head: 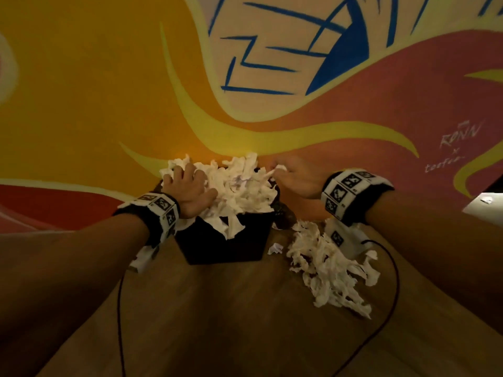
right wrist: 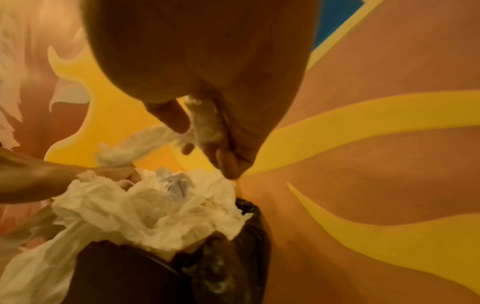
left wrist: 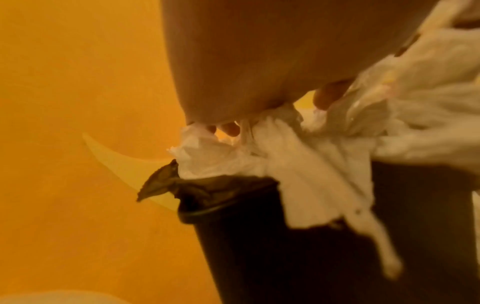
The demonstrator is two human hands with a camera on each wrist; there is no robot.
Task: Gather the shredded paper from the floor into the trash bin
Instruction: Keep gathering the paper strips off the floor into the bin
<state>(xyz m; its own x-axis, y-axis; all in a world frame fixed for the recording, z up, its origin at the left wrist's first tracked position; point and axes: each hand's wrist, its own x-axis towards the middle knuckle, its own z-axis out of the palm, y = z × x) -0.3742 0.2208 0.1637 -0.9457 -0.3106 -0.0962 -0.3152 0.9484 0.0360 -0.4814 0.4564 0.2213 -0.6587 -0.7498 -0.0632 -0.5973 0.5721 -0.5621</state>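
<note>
Loose paper pile (head: pixel 330 268) on floor, lower right of frame. Black bin (head: pixel 226 240) at center, overflowing with shreds (head: pixel 245 183). My left hand (head: pixel 190 190) presses them down, fingers spread; my right hand (head: pixel 295 176) pinches a strip (right wrist: pixel 140 142).

The mouth of the trash bin (head: pixel 226 243) is blocked by heaped shredded paper (head: pixel 242 183), on which the left hand (head: pixel 187 189) is pressed. Behind the bin, passage is closed off by the painted wall (head: pixel 109 91). Bare wooden floor (head: pixel 217 308) is left in front; to the right it is covered by a loose paper pile (head: pixel 329 268) and crossed by a cable (head: pixel 392 295).
</note>
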